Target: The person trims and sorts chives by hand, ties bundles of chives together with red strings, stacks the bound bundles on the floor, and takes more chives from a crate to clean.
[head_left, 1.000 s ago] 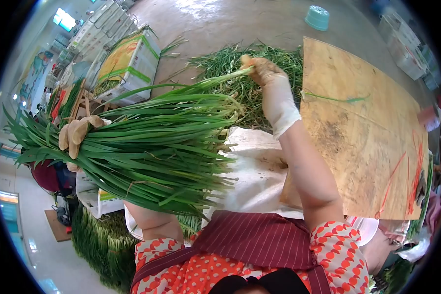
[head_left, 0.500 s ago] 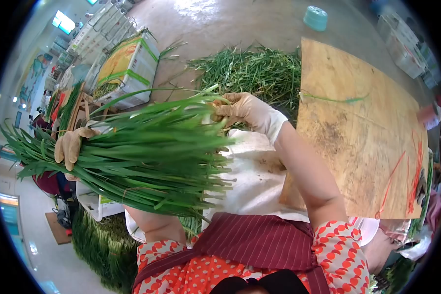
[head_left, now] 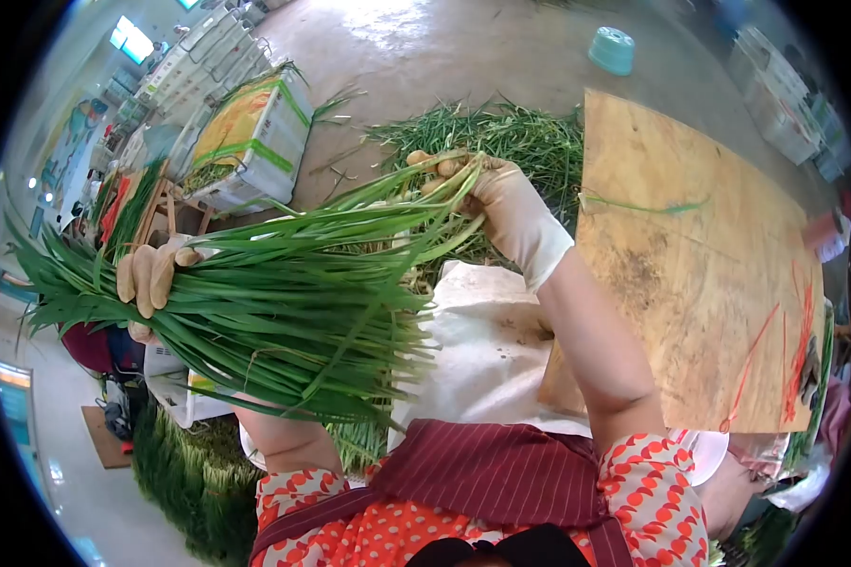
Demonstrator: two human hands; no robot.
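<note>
A large bunch of garlic chives (head_left: 284, 312) spans the view in front of me, its leaf tips at the left and its cut stalk ends at the right. My left hand (head_left: 153, 279), in a tan glove, is closed round the leafy part. Several chive stems pulled up from the top of the bunch run to my right hand (head_left: 482, 189), gloved too, whose fingers are closed on them near their pale ends. Beneath the bunch, a white cloth (head_left: 487, 331) lies over my lap.
At the right stands a wooden board (head_left: 690, 274) with red ties (head_left: 804, 350) and one stray leaf. Loose greens (head_left: 511, 142) are heaped on the floor ahead. A white crate (head_left: 265, 142) stands at the upper left; more chives (head_left: 199, 482) sit at the lower left.
My right hand has moved up and slightly right, drawing several stems away from the bunch. My left hand keeps its hold and has shifted a little to the right.
</note>
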